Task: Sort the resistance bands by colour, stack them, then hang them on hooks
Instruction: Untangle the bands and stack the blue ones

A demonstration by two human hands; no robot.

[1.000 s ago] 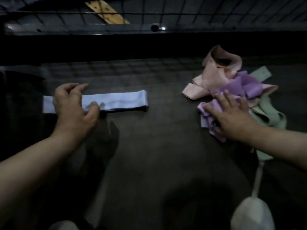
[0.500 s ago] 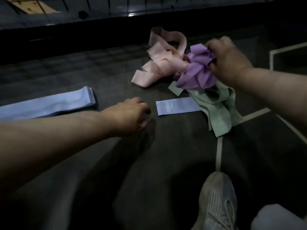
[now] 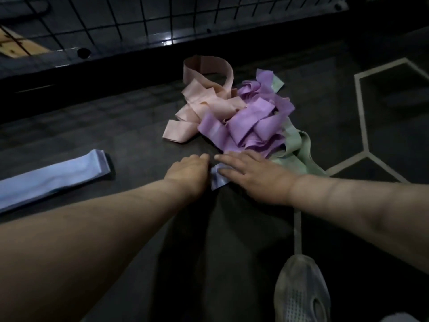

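Sorting stage, head view: we judge the blues are being gathered. A flat stack of blue bands point(image 3: 58, 180) lies at the left edge of the frame, and a mixed pile sits upper right of centre.
Mixed pile: pink bands point(image 3: 204, 105) on its left, purple bands point(image 3: 250, 122) in the middle and green bands point(image 3: 299, 147) along its right and lower side, all tangled on the dark floor point(image 3: 139, 140).
Task's thing: a loose blue band point(image 3: 218, 180) at frame centre, just below the pile. Only its left end shows, between the two hands.
Right hand point(image 3: 250, 175): lies on that band with fingers straight, pressing it flat and grasping nothing.
Left hand point(image 3: 190, 170): just beside the band's visible end, fingers curled under. We cannot tell whether its grip has closed on the fabric.
Key relation: the band seems to run left to right under the right palm, free end towards the left hand. The stack lies well apart to the left, slanting from lower left to upper right, so the left hand is nearer it.
Next move, our judgement: draw the band leftwards and align it with the stack's long axis.
Risk: the hidden end may be caught under the green bands.
Hanging place: a wire grid point(image 3: 139, 19) crosses the top of the frame.
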